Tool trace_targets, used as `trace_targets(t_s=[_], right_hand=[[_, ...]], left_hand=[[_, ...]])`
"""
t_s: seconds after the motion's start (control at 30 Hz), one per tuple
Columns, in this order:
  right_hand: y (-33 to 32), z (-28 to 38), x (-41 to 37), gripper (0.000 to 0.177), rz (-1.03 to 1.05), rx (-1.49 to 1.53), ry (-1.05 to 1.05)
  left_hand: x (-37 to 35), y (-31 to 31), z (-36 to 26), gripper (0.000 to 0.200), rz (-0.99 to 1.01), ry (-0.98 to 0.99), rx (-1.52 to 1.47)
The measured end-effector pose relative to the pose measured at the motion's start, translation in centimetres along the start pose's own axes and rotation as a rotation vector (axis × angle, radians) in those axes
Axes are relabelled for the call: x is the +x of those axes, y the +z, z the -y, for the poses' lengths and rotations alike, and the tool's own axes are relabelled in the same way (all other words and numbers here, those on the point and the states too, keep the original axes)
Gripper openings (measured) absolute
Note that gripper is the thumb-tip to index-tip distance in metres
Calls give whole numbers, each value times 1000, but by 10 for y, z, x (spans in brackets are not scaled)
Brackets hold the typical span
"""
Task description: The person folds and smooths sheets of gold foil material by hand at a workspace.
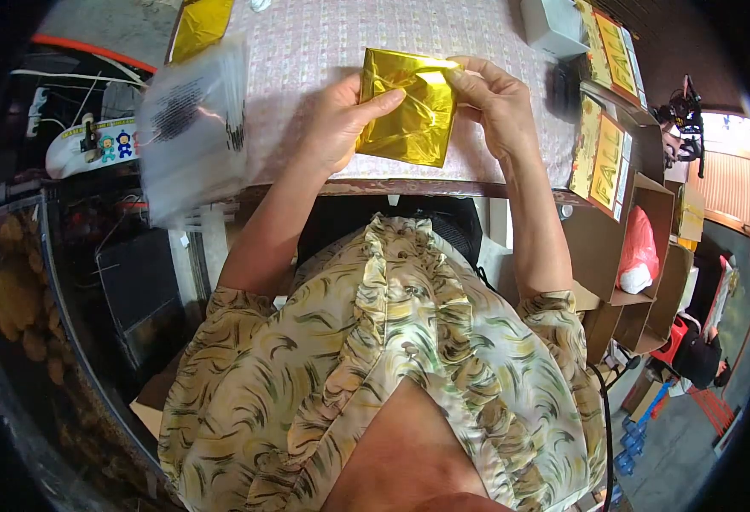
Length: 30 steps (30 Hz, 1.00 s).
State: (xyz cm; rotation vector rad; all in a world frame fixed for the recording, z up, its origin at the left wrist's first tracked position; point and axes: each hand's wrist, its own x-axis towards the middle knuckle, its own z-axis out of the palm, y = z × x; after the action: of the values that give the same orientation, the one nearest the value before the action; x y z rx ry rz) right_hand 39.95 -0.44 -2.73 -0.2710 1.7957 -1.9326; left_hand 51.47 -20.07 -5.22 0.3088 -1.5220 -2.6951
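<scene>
A shiny gold foil packet [409,128], roughly square and creased, is held up over the table's near edge. My left hand [347,121] grips its left side, thumb lying across the front and the other fingers behind it. At the upper right corner, my right hand [492,101] pinches the foil between thumb and fingers. To the left, a stack of clear plastic bags [191,136] with printed black text hangs partly over the table edge. Another gold foil piece [202,27] lies at the table's far left corner.
The table [298,51] has a pale patterned cloth. On the right stand a white box [554,26], a dark object [564,90] and cartons marked "FALL" [604,158]. Below them, an open cardboard box [648,222] holds a red plastic bag [638,247]. A skateboard [85,147] is at left.
</scene>
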Motion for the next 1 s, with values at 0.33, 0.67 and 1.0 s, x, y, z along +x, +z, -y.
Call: trace_targets(t_s=[0.33, 0.67, 1.0], right_hand=[[-8, -9, 9, 15, 2, 6, 35], [-2, -3, 6, 20, -48, -13, 7], [-6, -6, 5, 19, -19, -35, -18]], left_hand=[[0, -3, 5, 28, -28, -30, 24], [4, -1, 7, 26, -83, 28, -31], [4, -1, 15, 23, -105, 112, 17]])
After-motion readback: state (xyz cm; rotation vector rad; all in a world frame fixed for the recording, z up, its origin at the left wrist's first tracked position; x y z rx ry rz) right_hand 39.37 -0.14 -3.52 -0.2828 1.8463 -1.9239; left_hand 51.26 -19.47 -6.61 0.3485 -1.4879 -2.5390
